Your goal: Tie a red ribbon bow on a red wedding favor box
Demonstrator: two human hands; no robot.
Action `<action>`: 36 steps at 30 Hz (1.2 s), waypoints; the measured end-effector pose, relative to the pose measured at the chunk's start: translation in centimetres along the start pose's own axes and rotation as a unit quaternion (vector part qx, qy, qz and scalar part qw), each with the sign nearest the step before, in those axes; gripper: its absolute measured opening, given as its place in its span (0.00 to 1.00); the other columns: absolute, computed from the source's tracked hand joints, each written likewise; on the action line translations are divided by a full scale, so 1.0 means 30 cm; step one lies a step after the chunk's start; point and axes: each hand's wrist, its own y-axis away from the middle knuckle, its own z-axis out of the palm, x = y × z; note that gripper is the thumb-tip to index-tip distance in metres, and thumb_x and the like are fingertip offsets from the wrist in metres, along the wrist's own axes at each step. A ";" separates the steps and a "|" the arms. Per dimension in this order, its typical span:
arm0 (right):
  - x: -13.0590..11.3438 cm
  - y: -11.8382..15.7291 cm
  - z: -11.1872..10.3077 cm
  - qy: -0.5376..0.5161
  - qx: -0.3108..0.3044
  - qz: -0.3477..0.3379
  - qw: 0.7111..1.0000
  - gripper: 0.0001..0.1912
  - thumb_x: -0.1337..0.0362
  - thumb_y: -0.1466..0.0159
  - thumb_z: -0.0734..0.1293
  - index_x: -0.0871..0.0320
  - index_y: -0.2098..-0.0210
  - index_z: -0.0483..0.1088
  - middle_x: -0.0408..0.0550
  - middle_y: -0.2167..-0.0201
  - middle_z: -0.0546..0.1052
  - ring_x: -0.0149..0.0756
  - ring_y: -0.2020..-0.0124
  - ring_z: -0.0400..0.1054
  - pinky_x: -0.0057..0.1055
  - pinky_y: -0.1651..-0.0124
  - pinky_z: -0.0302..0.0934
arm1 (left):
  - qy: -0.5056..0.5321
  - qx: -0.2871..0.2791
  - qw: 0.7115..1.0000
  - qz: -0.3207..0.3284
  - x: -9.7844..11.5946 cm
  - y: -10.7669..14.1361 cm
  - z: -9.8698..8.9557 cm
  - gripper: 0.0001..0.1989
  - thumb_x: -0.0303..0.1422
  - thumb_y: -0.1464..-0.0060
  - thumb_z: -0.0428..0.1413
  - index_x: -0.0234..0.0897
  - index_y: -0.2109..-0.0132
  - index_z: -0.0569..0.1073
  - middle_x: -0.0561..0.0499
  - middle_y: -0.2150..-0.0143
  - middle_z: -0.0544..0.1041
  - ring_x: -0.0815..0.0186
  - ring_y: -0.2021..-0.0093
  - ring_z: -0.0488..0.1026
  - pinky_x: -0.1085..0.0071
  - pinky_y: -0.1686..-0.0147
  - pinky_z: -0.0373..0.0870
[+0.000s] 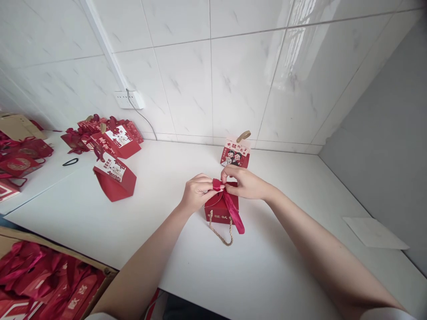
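A small red box [213,214] with gold lettering and a twisted gold rope handle [220,236] stands on the white table [267,266]. Over its top, my left hand [199,191] pinches a loop of red ribbon [236,214]. My right hand [242,181] has its fingers closed on the same ribbon at the box's top, close to the left fingertips. One ribbon tail hangs down the box's front, past its lower edge. Just behind my right hand is another red box [236,153] with a cartoon couple card and a gold loop.
Red boxes with printed cards [116,178] stand at the left, beside a cluster of red packages [78,138]. A carton [108,269] of red bags is at the lower left. White paper [375,232] lies at the right; a tiled wall [187,89] rises behind.
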 end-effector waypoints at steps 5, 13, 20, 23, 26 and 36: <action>-0.006 -0.007 0.011 -0.118 0.023 0.000 0.993 0.07 0.73 0.40 0.61 0.57 0.64 0.66 0.45 0.65 0.72 0.35 0.60 0.68 0.33 0.54 0.61 | -0.002 0.001 1.000 -0.010 -0.004 0.000 -0.002 0.08 0.28 0.49 0.63 0.47 0.62 0.82 0.53 0.69 0.81 0.68 0.68 0.73 0.70 0.66 0.70; 0.005 0.003 -0.013 -0.031 0.001 0.021 0.999 0.10 0.75 0.43 0.61 0.56 0.63 0.65 0.44 0.65 0.72 0.35 0.64 0.66 0.32 0.60 0.61 | 0.005 -0.012 1.000 -0.014 -0.009 0.003 -0.006 0.08 0.31 0.49 0.63 0.48 0.60 0.81 0.52 0.69 0.81 0.67 0.68 0.73 0.68 0.66 0.70; 0.003 0.004 -0.020 0.006 -0.019 0.005 1.000 0.06 0.69 0.40 0.64 0.56 0.62 0.68 0.49 0.59 0.72 0.40 0.56 0.66 0.37 0.52 0.60 | -0.004 -0.011 1.000 -0.020 -0.009 0.003 -0.004 0.07 0.30 0.46 0.60 0.47 0.61 0.82 0.51 0.68 0.81 0.66 0.67 0.74 0.68 0.65 0.71; 0.004 0.000 -0.013 0.006 -0.012 -0.007 1.000 0.03 0.70 0.40 0.64 0.56 0.66 0.66 0.50 0.59 0.73 0.39 0.57 0.67 0.37 0.53 0.61 | 0.000 -0.010 1.000 -0.016 -0.007 0.002 -0.003 0.08 0.29 0.47 0.61 0.47 0.61 0.82 0.52 0.68 0.81 0.66 0.67 0.74 0.67 0.65 0.71; 0.002 0.002 -0.020 -0.022 0.005 -0.014 1.000 0.03 0.70 0.39 0.64 0.56 0.66 0.66 0.50 0.56 0.73 0.40 0.54 0.67 0.37 0.50 0.60 | 0.003 -0.009 1.000 -0.014 -0.005 0.000 -0.004 0.09 0.28 0.48 0.61 0.47 0.61 0.81 0.53 0.69 0.81 0.66 0.67 0.74 0.68 0.65 0.71; 0.002 0.011 -0.058 -0.224 -0.114 0.067 0.966 0.12 0.63 0.37 0.66 0.59 0.77 0.68 0.48 0.43 0.70 0.42 0.49 0.66 0.38 0.48 0.58 | 0.006 -0.014 1.000 -0.022 -0.001 0.001 -0.003 0.08 0.29 0.48 0.62 0.46 0.61 0.81 0.52 0.68 0.81 0.66 0.66 0.74 0.67 0.65 0.72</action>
